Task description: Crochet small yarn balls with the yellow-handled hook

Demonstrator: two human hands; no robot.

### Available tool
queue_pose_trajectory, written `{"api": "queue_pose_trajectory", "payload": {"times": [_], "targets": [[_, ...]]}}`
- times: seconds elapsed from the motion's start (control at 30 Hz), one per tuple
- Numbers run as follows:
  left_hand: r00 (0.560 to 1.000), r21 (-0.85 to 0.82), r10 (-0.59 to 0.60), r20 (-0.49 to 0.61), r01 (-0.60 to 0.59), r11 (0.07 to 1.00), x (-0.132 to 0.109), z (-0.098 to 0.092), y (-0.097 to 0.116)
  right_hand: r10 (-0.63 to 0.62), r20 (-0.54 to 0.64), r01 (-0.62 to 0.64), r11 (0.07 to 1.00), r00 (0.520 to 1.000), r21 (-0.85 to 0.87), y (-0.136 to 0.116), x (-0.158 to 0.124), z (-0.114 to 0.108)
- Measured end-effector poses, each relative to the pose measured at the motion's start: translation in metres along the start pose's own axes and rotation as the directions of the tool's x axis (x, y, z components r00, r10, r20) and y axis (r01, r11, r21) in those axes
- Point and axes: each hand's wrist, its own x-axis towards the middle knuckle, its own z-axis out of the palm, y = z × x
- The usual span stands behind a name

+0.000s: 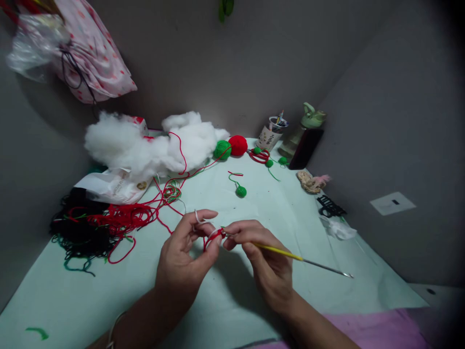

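My left hand (pixel 187 254) pinches a small red crochet piece (pixel 217 234) between thumb and fingers, with white yarn (pixel 197 216) looped over its raised index finger. My right hand (pixel 267 259) is closed around the yellow grip of a crochet hook (pixel 281 251). One end of the hook meets the red piece; its other metal end points down to the right. Beyond the hands lies a small green crocheted ball (pixel 240 192) with a yarn tail. Red yarn strands (pixel 138 218) lie tangled to the left.
White stuffing (pixel 196 140) is heaped at the back left, above black yarn (pixel 83 220). Green (pixel 222 150) and red yarn balls (pixel 238 145), red-handled scissors (pixel 259 155), a pen cup (pixel 271 134), a bottle (pixel 292 140) and a dark phone-like slab (pixel 307 149) line the back. A hair claw (pixel 330 206) lies right.
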Motion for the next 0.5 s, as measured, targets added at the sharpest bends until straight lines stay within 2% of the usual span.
{"api": "queue_pose_trajectory", "payload": {"times": [0.23,0.37,0.5], "targets": [[0.973,-0.290,-0.168,0.160,0.209,0.934,0.007,-0.001,0.000,-0.026,-0.020,0.026,1.000,0.999,-0.017,0.002,0.002,0.000],[0.946,-0.319,-0.248,0.209,0.306,0.897,0.011,-0.001,0.003,-0.042,-0.036,0.040,0.998,0.998,-0.037,0.001,0.003,0.000],[0.949,-0.308,-0.253,0.191,0.302,0.902,0.011,-0.004,0.003,-0.055,-0.019,0.052,0.991,0.998,-0.126,-0.002,0.005,-0.001]]}}
